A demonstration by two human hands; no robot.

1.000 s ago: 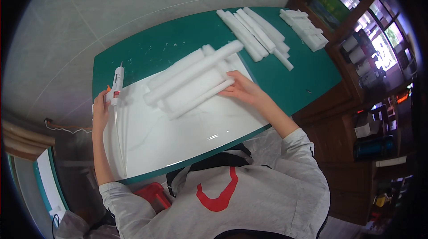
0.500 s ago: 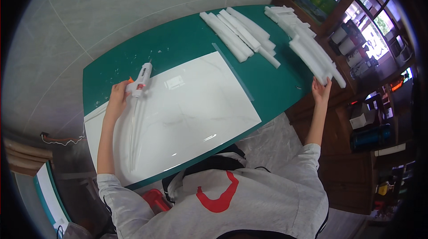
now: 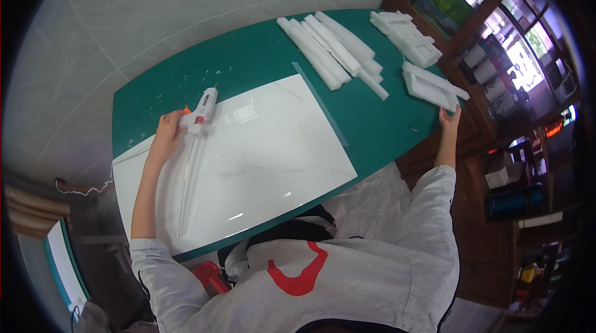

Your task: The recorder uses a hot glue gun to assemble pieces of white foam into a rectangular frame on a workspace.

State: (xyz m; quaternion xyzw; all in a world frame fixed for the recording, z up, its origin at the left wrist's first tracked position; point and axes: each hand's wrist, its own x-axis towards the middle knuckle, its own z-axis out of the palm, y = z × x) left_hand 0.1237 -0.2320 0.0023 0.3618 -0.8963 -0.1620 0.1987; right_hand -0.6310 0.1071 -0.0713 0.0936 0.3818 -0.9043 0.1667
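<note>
My left hand [image 3: 166,134] is closed round the handle of a white hot glue gun [image 3: 202,110], held at the upper left part of a glossy white marbled panel [image 3: 267,153]. The gun's nozzle points away from me, and a long clear glue stick [image 3: 186,193] runs out of its back end toward me. At the right table edge my right hand [image 3: 450,120] grips the near end of white foam strips [image 3: 429,87], its fingertips partly hidden by the foam. Farther off lies another stack of white foam pieces [image 3: 406,36].
The panel lies on a green table [image 3: 248,59]. More foam strips [image 3: 329,53] lie at its far middle. A clear strip [image 3: 320,106] runs along the panel's right edge. Dark wooden shelving [image 3: 484,109] stands at the right, and a red container [image 3: 211,277] is below the near edge.
The foam strips in my right hand have swung, appear shorter, and now show a gap from the far stack. My left hand and the glue gun have barely moved.
</note>
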